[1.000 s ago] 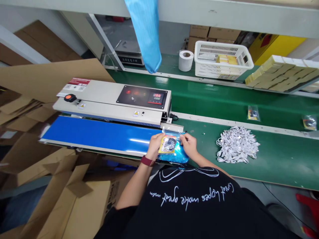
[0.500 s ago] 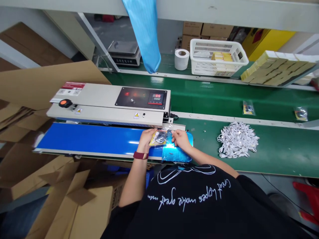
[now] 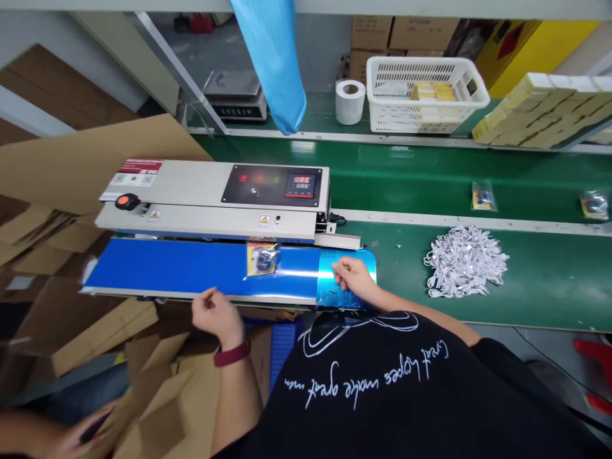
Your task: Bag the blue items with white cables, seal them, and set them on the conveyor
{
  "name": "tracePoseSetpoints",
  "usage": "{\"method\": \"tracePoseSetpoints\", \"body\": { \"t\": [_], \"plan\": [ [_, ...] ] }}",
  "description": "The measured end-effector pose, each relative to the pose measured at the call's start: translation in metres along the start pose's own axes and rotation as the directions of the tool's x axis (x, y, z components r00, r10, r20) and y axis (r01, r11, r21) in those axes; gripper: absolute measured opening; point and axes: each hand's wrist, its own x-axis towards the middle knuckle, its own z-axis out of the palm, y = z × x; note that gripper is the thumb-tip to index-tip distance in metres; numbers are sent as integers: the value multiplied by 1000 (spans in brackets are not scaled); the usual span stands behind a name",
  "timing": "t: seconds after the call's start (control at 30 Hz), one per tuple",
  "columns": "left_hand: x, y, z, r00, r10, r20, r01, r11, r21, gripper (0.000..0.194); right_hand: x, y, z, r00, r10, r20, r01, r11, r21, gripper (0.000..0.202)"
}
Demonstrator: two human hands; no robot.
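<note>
A clear plastic pouch (image 3: pixel 262 259) with a yellow card and a dark coiled item inside lies on the blue conveyor belt (image 3: pixel 167 268) of the band sealer (image 3: pixel 205 197), its upper edge at the machine's lower side. My left hand (image 3: pixel 217 313) is in front of the belt's near edge, left of the pouch, fingers curled with nothing in them. Over the shiny light-blue right end (image 3: pixel 335 296) of the belt hovers my right hand (image 3: pixel 352 275), fingers closed together and no object visible in them. Both hands are apart from the pouch.
White cables (image 3: pixel 466 262) lie heaped on the green bench at right. Two more pouches, one a filled pouch (image 3: pixel 484 196), lie behind. A white basket (image 3: pixel 425 118) and label roll (image 3: pixel 349 102) stand at back. Cardboard boxes (image 3: pixel 182 408) fill the left; another person's hand (image 3: pixel 88 433) holds something dark.
Both hands have let go of the pouch, which now lies further left on the belt. My left hand has moved left and towards me. Another person's hand has appeared at lower left.
</note>
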Motion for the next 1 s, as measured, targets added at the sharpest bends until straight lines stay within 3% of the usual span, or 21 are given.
{"method": "tracePoseSetpoints", "body": {
  "t": [0.07,0.13,0.23,0.3,0.33,0.4,0.47,0.5,0.6,0.63,0.67,0.7,0.83,0.9,1.0],
  "plan": [
    [-21,2,-6,989,98,-114,-101,995,-21,14,-9,1,-16,1000,-16,-16,16,1000,-18,39],
    [-49,11,-1,981,179,-76,-184,981,-67,14,-22,6,-38,998,-44,-46,42,998,-43,36],
    [-96,39,19,955,265,133,-242,956,-164,16,-42,21,-86,984,-98,-146,71,980,-184,27],
    [-125,70,35,891,307,335,-237,943,-232,16,-55,34,-129,959,-123,-254,0,901,-434,23],
    [-138,88,44,837,324,441,-225,938,-263,15,-60,41,-152,941,-128,-312,-84,807,-584,22],
    [-163,129,64,689,354,633,-187,930,-316,13,-65,55,-196,904,-139,-403,-279,521,-806,21],
    [-186,172,92,503,368,782,-133,927,-351,12,-64,69,-232,896,-163,-413,-368,245,-897,24],
    [-199,191,110,400,363,841,-98,930,-355,12,-60,76,-245,907,-176,-383,-359,151,-921,27],
    [-243,237,182,106,286,952,-14,958,-286,11,-46,95,-267,954,-195,-228,-231,3,-973,33],
    [-260,247,212,38,233,972,-8,973,-232,10,-42,100,-271,964,-199,-179,-187,-22,-982,31],
    [-277,256,244,7,158,987,-2,987,-158,8,-38,105,-273,969,-206,-135,-146,-38,-989,29],
    [-295,265,277,6,50,999,17,999,-50,6,-35,109,-276,971,-219,-98,-110,-45,-993,28],
    [-366,297,397,62,-9,998,21,1000,8,16,-35,123,-285,953,-303,4,2,-7,-1000,25],
    [-397,314,444,93,-22,995,40,999,18,18,-38,132,-289,925,-378,40,47,7,-999,25],
    [-434,339,495,123,-45,991,73,997,36,20,-37,149,-291,871,-492,12,44,54,-998,25]
  ]
}}
